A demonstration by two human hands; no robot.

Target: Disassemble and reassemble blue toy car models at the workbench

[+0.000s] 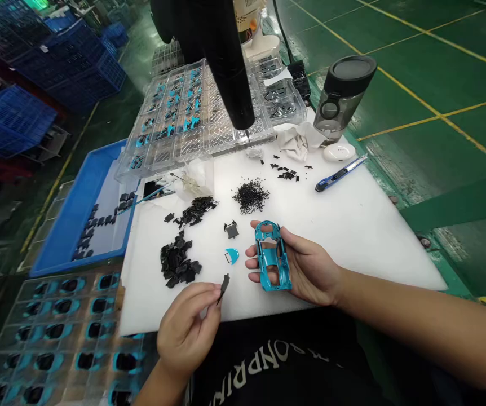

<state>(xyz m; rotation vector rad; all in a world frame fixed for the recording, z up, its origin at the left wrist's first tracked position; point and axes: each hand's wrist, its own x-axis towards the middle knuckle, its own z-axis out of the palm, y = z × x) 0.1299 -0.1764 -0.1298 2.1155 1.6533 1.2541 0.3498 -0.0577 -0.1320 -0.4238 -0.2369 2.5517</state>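
My right hand holds a turquoise toy car body, with its fingers passing beneath it. Between the thumb and fingertips of my left hand is a thin black part, tilted upright. A small turquoise piece with a dark frame lies on the white board just above that part. Higher up on the board rests a dark flat part with small arms. Left of these are a pile of black parts and a heap of thin black pieces.
A black electric screwdriver hangs over tiny screws. Behind stand clear compartment trays. At right are a blue cutter, a white case and a bottle. A blue bin and trayed car bodies are left.
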